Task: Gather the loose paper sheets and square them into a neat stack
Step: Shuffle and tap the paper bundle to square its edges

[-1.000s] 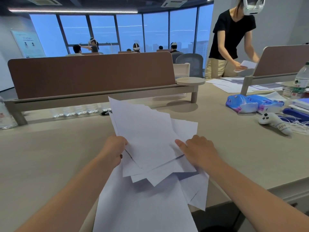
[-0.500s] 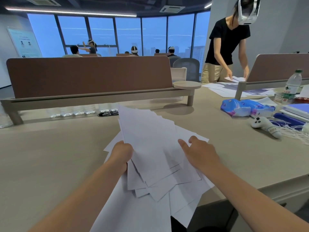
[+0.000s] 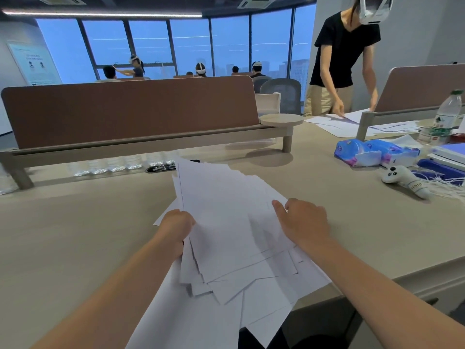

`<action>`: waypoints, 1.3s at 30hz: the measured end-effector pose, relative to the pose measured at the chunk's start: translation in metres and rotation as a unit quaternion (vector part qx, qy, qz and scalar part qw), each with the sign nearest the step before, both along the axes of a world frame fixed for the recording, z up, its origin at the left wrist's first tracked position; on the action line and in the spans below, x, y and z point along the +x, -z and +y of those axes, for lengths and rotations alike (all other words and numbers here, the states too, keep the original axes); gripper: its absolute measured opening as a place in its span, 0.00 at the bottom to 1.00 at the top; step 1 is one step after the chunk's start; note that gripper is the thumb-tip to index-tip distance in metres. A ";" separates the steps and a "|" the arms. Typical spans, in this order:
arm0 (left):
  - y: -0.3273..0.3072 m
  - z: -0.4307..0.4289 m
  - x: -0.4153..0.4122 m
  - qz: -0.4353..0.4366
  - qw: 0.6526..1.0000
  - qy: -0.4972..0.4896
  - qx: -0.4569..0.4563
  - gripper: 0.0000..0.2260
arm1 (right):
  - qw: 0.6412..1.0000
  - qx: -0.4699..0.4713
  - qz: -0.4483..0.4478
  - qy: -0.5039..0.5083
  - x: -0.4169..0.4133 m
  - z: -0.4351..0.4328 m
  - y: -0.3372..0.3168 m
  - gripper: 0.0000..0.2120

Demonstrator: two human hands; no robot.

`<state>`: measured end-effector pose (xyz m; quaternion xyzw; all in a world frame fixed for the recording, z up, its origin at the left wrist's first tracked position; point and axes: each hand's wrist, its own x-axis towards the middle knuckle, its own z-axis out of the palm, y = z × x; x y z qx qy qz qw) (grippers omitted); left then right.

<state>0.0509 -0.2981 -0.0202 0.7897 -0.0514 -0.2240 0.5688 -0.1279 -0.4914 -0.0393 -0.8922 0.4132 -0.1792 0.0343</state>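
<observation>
A fanned, uneven bundle of white paper sheets is tilted up in front of me over the beige desk. My left hand grips the bundle's left edge. My right hand holds its right side, thumb on top. Corners stick out at different angles along the bottom. More white sheets lie under the bundle and hang over the desk's near edge.
A brown divider panel runs across the desk behind the papers. At right lie blue tissue packs, a white controller, a water bottle and notebooks. A person handles papers at the far right.
The bundle has tilted and shifted a little rightward between my hands, its sheets drawn closer together. Both hands stay on its sides. The person at right has bent over their papers.
</observation>
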 end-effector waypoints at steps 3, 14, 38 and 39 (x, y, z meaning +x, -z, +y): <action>0.006 -0.002 0.005 0.026 1.000 -0.015 0.010 0.17 | 1.000 0.020 -0.014 -0.004 0.003 0.001 0.004 0.28; 0.007 -0.017 -0.001 0.054 0.994 -0.033 -0.092 0.31 | 0.997 0.074 -0.017 0.011 0.000 -0.002 -0.002 0.24; -0.006 -0.022 -0.015 0.033 0.997 0.016 -0.074 0.11 | 0.995 0.094 -0.041 -0.012 -0.008 0.013 0.000 0.19; -0.007 -0.023 -0.015 0.032 0.997 0.022 -0.061 0.06 | 0.994 0.094 -0.046 -0.014 -0.008 0.012 0.002 0.18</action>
